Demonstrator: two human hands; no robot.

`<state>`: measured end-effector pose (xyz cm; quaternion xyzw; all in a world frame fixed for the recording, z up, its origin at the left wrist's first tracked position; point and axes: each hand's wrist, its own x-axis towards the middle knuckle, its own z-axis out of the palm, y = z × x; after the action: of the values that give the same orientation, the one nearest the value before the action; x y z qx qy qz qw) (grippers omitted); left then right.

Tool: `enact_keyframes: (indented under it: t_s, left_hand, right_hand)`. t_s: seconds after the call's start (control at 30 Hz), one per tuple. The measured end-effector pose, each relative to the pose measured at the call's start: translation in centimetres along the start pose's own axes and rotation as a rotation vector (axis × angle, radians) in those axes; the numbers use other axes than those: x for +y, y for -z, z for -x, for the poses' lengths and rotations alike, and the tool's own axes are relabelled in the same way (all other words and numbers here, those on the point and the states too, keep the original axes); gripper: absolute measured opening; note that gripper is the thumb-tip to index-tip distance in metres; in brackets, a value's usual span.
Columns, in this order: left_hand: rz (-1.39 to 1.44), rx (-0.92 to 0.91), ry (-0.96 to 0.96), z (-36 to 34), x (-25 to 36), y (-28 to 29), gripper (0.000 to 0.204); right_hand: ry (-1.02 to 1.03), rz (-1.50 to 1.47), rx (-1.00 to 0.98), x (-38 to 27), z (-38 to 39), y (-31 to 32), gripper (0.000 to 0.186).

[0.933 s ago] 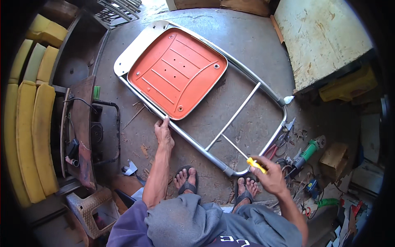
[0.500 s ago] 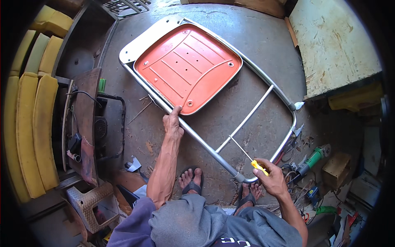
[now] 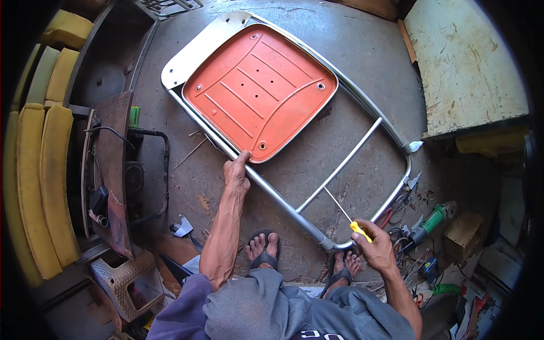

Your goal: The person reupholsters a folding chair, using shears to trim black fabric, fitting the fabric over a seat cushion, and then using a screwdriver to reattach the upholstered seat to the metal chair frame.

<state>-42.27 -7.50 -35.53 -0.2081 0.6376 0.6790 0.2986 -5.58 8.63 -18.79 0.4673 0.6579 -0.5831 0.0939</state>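
Note:
A folding chair lies in front of me, its silver tube frame [image 3: 272,196] slanting from far left to near right. Its orange-red seat pan [image 3: 266,107] shows several holes and pressed ridges, and a white back panel [image 3: 190,62] sits at the far left end. My left hand [image 3: 237,173] is closed around the frame tube, with the thumb by the seat pan's near corner. In my right hand [image 3: 377,247] is a screwdriver [image 3: 360,232] with a yellow handle. Its thin shaft points up and left, the tip appearing at the frame's crossbar.
Yellow cushions [image 3: 42,187] are stacked at the left beside a wooden board [image 3: 116,164]. A woven-pattern plastic stool [image 3: 126,277] stands near left. On the right lie a green angle grinder [image 3: 429,222], cables and a wooden box [image 3: 463,231]. A worn pale panel [image 3: 473,62] stands far right.
The chair and both hands appear almost in the same place, with a slight shift of the whole view. The left hand still grips the frame and the right still holds the screwdriver.

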Motion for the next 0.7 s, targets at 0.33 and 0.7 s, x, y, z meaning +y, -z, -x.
enact_keyframes:
  t_s: [0.33, 0.7]
  left_hand:
    - [-0.001, 0.01, 0.052, -0.9, 0.1, 0.0, 0.03]
    - [0.049, -0.028, 0.067, -1.2, -0.2, 0.2, 0.031]
  right_hand:
    - [-0.047, -0.019, 0.007, 0.3, 0.0, 0.2, 0.043]
    - [-0.048, 0.021, 0.023, 0.3, 0.4, 0.2, 0.044]
